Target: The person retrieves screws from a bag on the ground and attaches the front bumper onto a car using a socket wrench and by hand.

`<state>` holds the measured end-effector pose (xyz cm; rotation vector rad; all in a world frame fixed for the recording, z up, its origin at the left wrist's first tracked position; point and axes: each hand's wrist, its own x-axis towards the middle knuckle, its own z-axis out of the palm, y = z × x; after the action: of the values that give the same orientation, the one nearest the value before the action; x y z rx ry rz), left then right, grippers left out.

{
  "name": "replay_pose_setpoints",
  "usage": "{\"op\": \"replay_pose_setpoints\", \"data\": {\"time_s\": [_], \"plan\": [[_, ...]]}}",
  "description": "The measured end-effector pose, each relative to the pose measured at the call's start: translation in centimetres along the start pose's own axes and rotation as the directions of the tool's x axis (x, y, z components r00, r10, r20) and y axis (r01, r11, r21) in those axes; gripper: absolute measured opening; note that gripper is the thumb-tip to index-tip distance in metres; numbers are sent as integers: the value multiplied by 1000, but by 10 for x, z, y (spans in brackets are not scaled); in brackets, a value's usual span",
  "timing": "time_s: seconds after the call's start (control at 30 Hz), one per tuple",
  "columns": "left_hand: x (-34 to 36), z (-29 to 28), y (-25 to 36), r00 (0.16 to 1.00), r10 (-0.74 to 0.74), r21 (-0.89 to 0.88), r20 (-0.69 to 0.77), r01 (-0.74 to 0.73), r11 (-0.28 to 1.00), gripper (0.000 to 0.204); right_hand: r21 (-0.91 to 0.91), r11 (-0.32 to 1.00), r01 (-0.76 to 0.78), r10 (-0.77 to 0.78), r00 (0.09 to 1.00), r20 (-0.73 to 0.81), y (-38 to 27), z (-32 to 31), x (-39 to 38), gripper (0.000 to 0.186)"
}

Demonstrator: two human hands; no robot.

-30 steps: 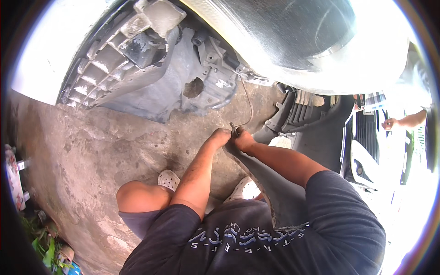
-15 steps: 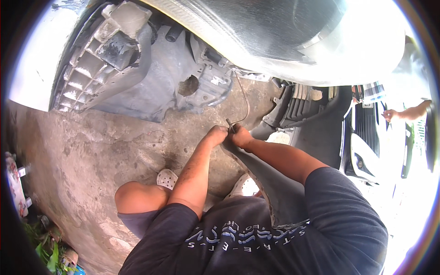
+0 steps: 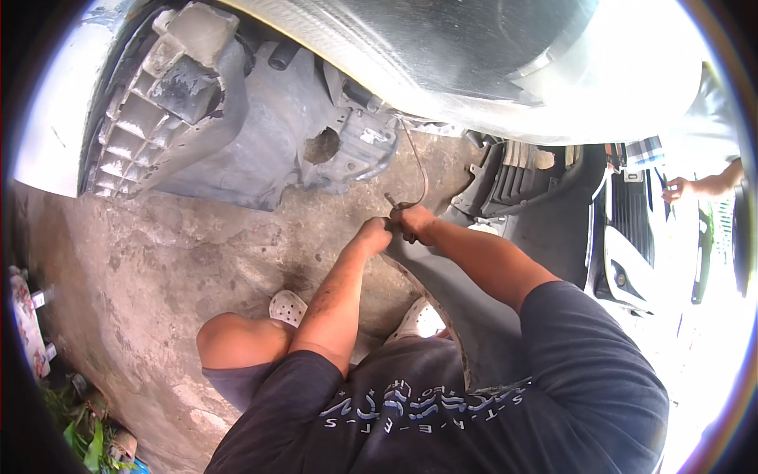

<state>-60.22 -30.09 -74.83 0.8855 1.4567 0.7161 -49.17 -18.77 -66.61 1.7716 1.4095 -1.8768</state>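
Note:
A long, curved grey plastic panel (image 3: 454, 288) lies under my right forearm, its lower end against my shirt. My left hand (image 3: 371, 235) is closed at the panel's narrow far end; the fingertips are partly hidden. Just right of it and slightly higher, my right hand (image 3: 414, 223) is closed round a short, slim fitting (image 3: 392, 201) whose tip pokes out up and to the left. A thin brown cord (image 3: 421, 167) hangs from under the vehicle's front and runs down to my right hand. What exactly the fitting is, I cannot make out.
Overhead hangs the vehicle's front with a headlamp (image 3: 474, 47). A ribbed grey liner (image 3: 237, 134) sits at the upper left. Dark bumper parts (image 3: 529, 186) lie on the right, near another person's hand (image 3: 679, 189). Plants (image 3: 87, 434) stand at the lower left on the concrete floor (image 3: 142, 284).
My right hand has lifted slightly up and away from my left hand, and the fitting's tip has risen with it. The view has shifted a little; my left hand stays at the panel's end.

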Motion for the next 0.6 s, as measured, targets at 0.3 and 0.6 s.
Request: {"op": "replay_pose_setpoints", "data": {"time_s": [0.3, 0.6], "plan": [[-9, 4, 11, 997, 37, 100, -67, -30, 994, 34, -202, 978, -57, 52, 998, -32, -10, -8, 1, 15], [-14, 10, 40, 989, -61, 197, -138, 88, 976, 33, -279, 959, 40, -27, 998, 50, -15, -22, -13, 15]]}}
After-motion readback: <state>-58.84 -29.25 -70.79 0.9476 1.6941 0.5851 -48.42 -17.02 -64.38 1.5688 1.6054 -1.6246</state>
